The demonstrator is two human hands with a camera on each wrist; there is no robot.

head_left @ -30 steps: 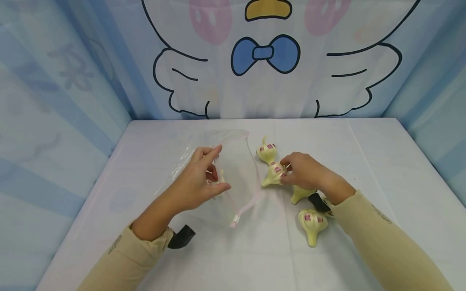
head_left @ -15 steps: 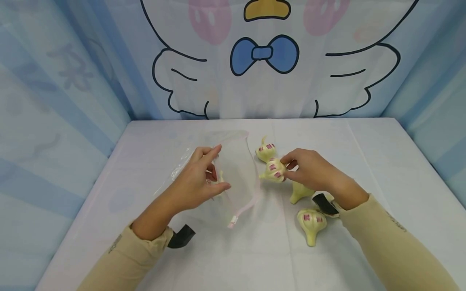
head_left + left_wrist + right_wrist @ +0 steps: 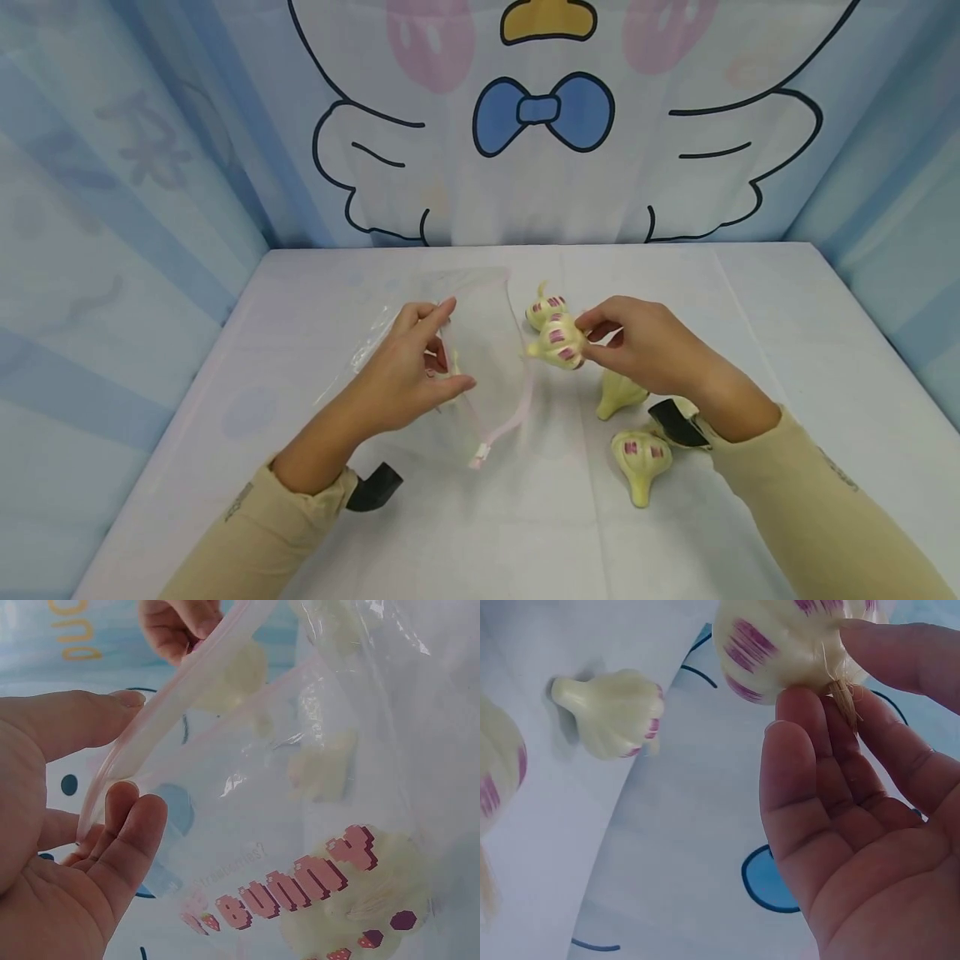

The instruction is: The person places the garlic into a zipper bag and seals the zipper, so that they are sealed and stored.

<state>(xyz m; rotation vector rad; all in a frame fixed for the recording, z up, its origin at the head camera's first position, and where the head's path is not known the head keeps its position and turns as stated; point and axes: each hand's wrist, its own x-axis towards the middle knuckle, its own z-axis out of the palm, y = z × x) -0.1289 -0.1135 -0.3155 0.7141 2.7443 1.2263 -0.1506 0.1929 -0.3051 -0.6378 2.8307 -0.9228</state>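
My left hand (image 3: 408,367) holds the rim of a clear zip bag (image 3: 491,333) with a pink-edged mouth, the rim passing between its fingers. In the left wrist view, the bag (image 3: 225,787) carries pink BUNNY lettering, and pale bulb shapes show through its film. Beside the bag's mouth, my right hand (image 3: 637,342) pinches a garlic bulb (image 3: 558,340) by its root end, thumb on one side and fingers on the other. Purple streaks and dry root strands mark this bulb (image 3: 772,652) in the right wrist view.
Another garlic bulb (image 3: 545,308) lies behind the held one. Nearer the front are a bulb (image 3: 621,395) below the right hand and one (image 3: 642,462) with its stem toward me; a further one is partly hidden by the right cuff. A printed curtain (image 3: 547,192) stands behind the table.
My right hand has lifted the garlic bulb and tilted it, its stem now pointing left at the bag's mouth. The left hand stays put; the bag's right edge has shifted slightly left.
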